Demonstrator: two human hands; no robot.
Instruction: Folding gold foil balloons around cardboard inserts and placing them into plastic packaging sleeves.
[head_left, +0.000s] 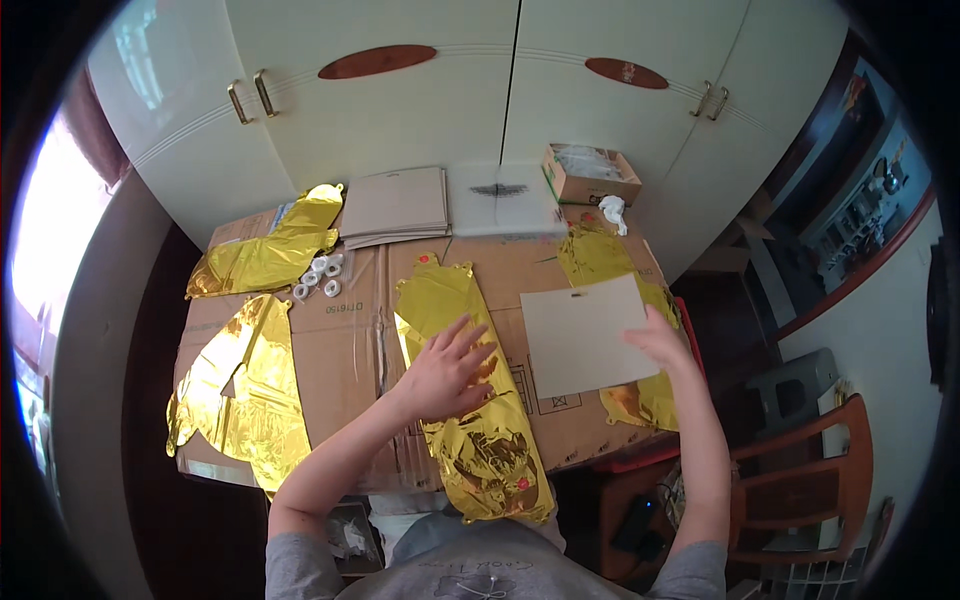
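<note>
Left hand (447, 372), fingers spread, presses flat the gold foil balloon (470, 400) mid cardboard-covered table (350, 340), pinning it, while right hand (660, 340) grips the beige card (585, 338) near the right edge.

Both bare forearms reach forward from the lower edge, the left hand (445, 370) lying flat with fingers spread, the right hand (660, 340) pinching closed.

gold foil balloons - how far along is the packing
Nothing looks packed yet. In hand: the left hand presses a flat gold balloon on the cardboard worktop; the right hand grips a backing card. Left: loose balloons and the card stack.
</note>
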